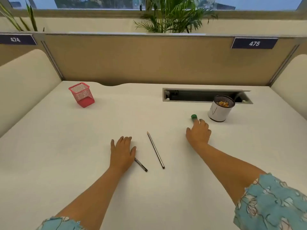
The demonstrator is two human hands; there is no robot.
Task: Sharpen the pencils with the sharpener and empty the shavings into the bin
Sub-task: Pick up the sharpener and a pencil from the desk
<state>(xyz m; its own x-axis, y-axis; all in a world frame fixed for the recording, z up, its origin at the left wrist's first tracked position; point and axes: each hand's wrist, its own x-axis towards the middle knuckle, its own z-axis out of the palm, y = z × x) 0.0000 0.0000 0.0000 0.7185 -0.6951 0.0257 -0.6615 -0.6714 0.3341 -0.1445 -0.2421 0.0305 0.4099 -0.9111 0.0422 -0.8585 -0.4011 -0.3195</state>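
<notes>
A small green sharpener (pixel 193 117) stands on the white desk, right of centre. My right hand (pixel 198 133) lies palm down just below it, fingertips touching or nearly touching it, holding nothing. A long dark pencil (pixel 155 150) lies free at mid-desk, tip pointing away. My left hand (pixel 122 153) rests flat over a second dark pencil (pixel 141 164); only its near end shows past the thumb. A round mesh bin (pixel 219 112) wrapped in white paper stands right of the sharpener, with shavings inside.
A red mesh pencil holder (pixel 81 94) stands at the back left. An open cable slot (pixel 206 95) is sunk into the desk behind the bin. Beige partition walls (pixel 149 58) close off the back and both sides.
</notes>
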